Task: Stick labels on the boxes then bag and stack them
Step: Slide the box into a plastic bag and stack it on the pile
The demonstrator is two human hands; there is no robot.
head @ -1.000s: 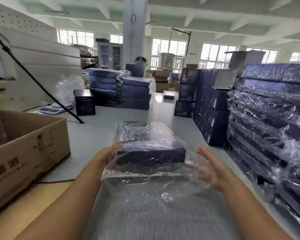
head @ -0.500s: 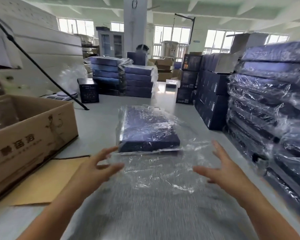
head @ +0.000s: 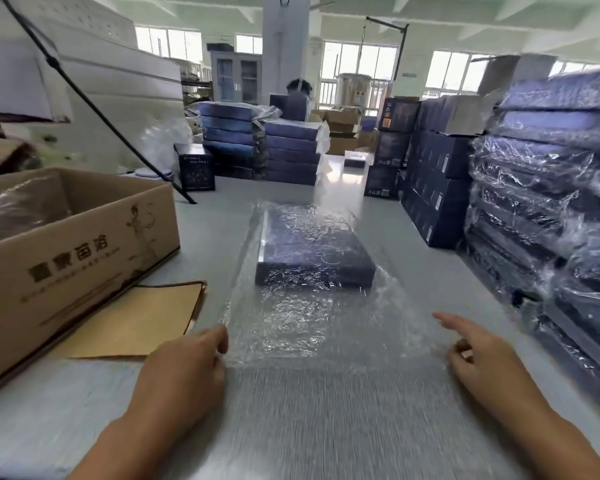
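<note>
A flat dark blue box [head: 312,251] lies on the grey table [head: 326,410] inside a clear plastic bag [head: 284,323]. The bag's loose, crinkled end stretches from the box toward me. My left hand [head: 184,368] is at the bag's near left corner, fingertips touching its edge. My right hand [head: 482,355] hovers off the bag's near right side, index finger stretched forward, holding nothing.
An open cardboard carton [head: 77,244] stands at the left with a brown card sheet [head: 136,323] beside it. Tall stacks of bagged blue boxes [head: 551,202] line the right edge, with unbagged dark boxes [head: 437,188] behind them. More stacks [head: 257,147] stand at the back. A black rod [head: 101,109] slants across the left.
Both hands let go of the bagged box, which now lies flat on the table. They drew back toward me and down to the bag's loose end.
</note>
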